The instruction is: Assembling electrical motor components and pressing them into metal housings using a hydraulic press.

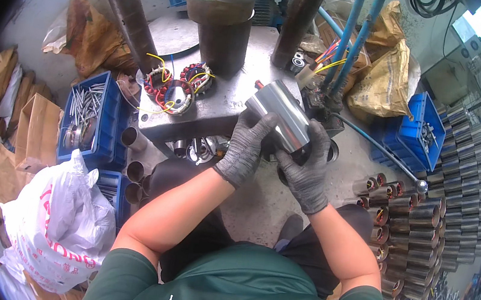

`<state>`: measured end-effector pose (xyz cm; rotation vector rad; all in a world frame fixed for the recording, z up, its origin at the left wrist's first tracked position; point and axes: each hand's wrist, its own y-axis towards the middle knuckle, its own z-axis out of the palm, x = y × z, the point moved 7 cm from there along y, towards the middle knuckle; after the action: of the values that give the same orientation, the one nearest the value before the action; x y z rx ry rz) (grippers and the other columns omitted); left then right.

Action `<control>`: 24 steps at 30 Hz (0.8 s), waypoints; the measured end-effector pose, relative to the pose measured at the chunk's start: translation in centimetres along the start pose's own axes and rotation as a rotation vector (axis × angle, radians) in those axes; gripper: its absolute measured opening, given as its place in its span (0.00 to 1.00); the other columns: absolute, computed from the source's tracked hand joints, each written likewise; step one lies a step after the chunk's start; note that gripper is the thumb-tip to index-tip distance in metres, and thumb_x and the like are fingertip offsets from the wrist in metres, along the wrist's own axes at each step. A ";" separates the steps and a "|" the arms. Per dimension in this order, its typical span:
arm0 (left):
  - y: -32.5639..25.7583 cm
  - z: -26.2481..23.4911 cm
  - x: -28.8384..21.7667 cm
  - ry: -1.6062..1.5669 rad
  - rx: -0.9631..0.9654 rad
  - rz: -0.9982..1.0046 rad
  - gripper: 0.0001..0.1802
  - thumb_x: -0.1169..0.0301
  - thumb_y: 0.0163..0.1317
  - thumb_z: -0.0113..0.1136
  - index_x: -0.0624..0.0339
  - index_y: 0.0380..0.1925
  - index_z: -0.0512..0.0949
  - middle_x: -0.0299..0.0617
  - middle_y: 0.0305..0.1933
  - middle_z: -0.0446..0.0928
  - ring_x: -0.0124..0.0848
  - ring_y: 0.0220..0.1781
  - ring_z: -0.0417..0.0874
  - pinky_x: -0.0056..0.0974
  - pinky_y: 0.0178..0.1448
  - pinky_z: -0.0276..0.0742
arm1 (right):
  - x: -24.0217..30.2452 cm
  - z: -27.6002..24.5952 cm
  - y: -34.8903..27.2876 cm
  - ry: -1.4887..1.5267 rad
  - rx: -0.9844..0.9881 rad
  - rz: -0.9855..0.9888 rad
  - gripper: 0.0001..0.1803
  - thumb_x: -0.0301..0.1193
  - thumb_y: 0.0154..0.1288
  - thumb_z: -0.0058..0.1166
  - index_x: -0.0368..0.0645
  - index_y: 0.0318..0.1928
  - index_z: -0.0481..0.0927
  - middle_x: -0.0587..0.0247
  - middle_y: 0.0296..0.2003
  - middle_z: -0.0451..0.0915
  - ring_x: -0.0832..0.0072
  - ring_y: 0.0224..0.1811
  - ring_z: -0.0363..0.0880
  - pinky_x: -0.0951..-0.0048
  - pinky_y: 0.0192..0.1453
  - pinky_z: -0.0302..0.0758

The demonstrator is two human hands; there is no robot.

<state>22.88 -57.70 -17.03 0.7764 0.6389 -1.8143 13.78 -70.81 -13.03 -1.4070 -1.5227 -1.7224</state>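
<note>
**Cylinder in both hands, handling step**

My left hand [251,145] and right hand [308,174] have fingers curled partway around the shiny metal cylinder [278,114], tilted over the near edge of the desk [239,89]; can't tell if they touch. Reads as orienting. Next move probably calls for an even grip, clear of the wound coils [179,99] and the steel column [223,44] behind.

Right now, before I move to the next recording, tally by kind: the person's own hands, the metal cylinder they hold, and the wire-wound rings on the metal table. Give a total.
Left hand and right hand, both grey-gloved: 2
Metal cylinder: 1
Wire-wound rings on the metal table: 3
Total: 6
</note>
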 end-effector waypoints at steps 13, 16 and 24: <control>-1.8 2.4 -6.5 -0.655 0.453 -0.148 0.46 0.34 0.68 0.51 0.58 0.73 0.64 0.56 0.65 0.74 0.49 0.66 0.79 0.58 0.65 0.80 | 17.2 -8.3 -0.7 -0.743 -0.190 -0.715 0.14 0.23 0.65 0.59 0.42 0.51 0.77 0.52 0.53 0.83 0.51 0.65 0.78 0.42 0.79 0.59; -1.7 1.9 -7.1 -0.716 0.425 -0.227 0.51 0.26 0.64 0.49 0.60 0.69 0.68 0.58 0.60 0.77 0.55 0.53 0.85 0.55 0.54 0.88 | 16.0 -15.1 -2.1 -0.820 -0.382 -0.738 0.23 0.18 0.68 0.53 0.40 0.63 0.76 0.52 0.57 0.82 0.54 0.68 0.76 0.45 0.82 0.55; -2.8 1.2 -8.9 -0.904 0.646 -0.271 0.41 0.41 0.76 0.44 0.58 0.78 0.58 0.56 0.69 0.72 0.49 0.60 0.83 0.55 0.63 0.82 | 8.0 -22.9 2.2 -0.446 -0.542 -0.363 0.13 0.21 0.80 0.46 0.37 0.60 0.75 0.53 0.55 0.78 0.66 0.56 0.82 0.65 0.59 0.82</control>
<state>22.44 -52.28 -9.30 0.1827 -0.4757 -2.3810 3.60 -90.03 -2.19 -1.9866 -1.6904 -2.2776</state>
